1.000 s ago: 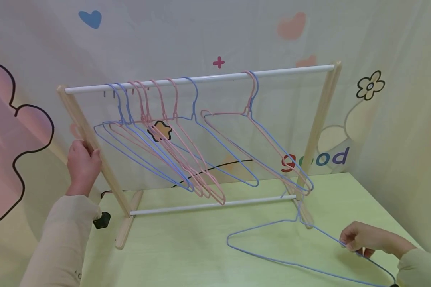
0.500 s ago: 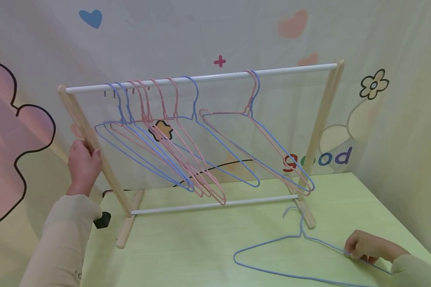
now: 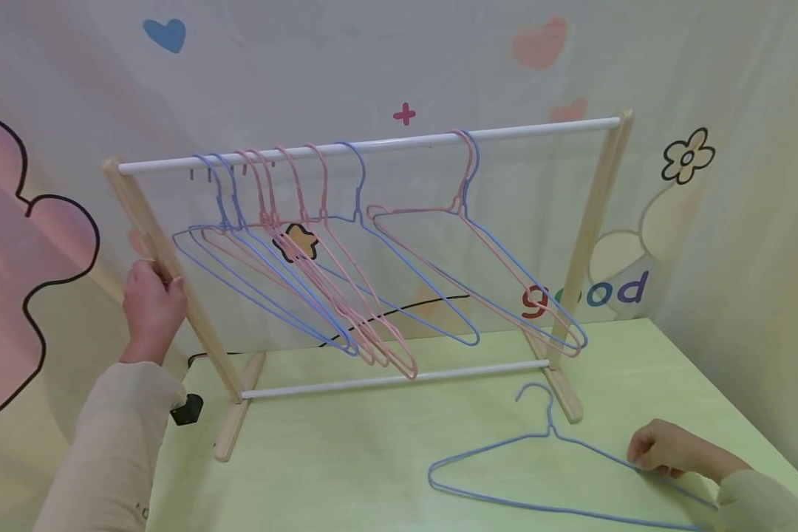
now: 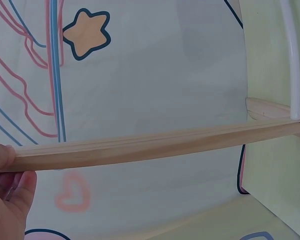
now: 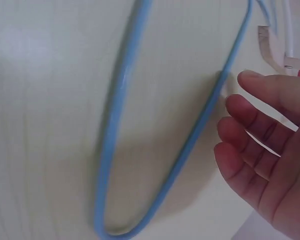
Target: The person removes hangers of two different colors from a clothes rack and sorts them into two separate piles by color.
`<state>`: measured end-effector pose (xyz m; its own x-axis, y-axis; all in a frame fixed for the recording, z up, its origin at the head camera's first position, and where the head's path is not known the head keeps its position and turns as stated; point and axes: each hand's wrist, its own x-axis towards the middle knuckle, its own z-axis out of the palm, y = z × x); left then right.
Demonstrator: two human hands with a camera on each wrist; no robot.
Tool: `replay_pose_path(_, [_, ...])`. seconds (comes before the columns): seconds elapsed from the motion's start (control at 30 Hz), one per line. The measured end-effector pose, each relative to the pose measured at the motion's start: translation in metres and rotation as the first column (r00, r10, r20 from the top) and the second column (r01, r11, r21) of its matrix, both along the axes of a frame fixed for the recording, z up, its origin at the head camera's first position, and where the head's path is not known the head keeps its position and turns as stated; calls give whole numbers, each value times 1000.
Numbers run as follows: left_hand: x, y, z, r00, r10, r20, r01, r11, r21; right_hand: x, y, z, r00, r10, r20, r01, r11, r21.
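Observation:
My left hand grips the left wooden post of a hanger rack; in the left wrist view, thumb and fingers close around the wood. A blue wire hanger lies on the table, its hook toward the rack's right foot. Beside its right shoulder is my right hand. In the right wrist view the right hand's fingers are loosely bent and apart from the blue hanger, with nothing between them. The hanger's right end is partly hidden by my sleeve in the head view.
Several pink and blue hangers hang from the white top rail, bunched at left, with a pink hanger and a blue one together farther right. A white lower bar joins the feet. A patterned curtain backs the table.
The blue hanger has come down and toward me from the rack's right foot onto the table. My right hand has let go of it. The left hand keeps its hold on the post.

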<state>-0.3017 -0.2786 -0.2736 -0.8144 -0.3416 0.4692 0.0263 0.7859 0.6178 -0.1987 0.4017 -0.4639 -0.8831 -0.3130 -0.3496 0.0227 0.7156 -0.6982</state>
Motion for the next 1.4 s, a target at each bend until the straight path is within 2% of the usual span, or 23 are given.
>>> replay_pose_path(0.17, [0,0,0,1000,-4,8,4,1000,6,-7,-5,24,999,32,-11,-33,999,-41])
replay_pose_path(0.43, [0,0,0,1000,-4,-14,4,1000,1,-15,-27,90,997,65,-48,-68,995,-68])
replay_pose_path(0.67, [2,0,1,1000,-5,-20,5,1000,-6,-24,-51,153,978,69,-199,-89,992,-93])
replay_pose_path(0.9, [2,1,1,1000,-11,-3,11,1000,7,-36,-87,203,931,19,-363,-66,991,-118])
replay_pose_path(1.03, [2,1,1,1000,-7,-14,7,1000,7,-46,-106,221,921,14,-389,-60,992,-107])
replay_pose_path(1.17, [2,1,1,999,-6,-33,6,1000,11,-55,-120,232,914,38,-404,-66,996,-56])
replay_pose_path(1.4, [0,-1,0,1000,-4,-31,4,1000,9,-65,-137,241,928,62,-368,-76,997,-23])
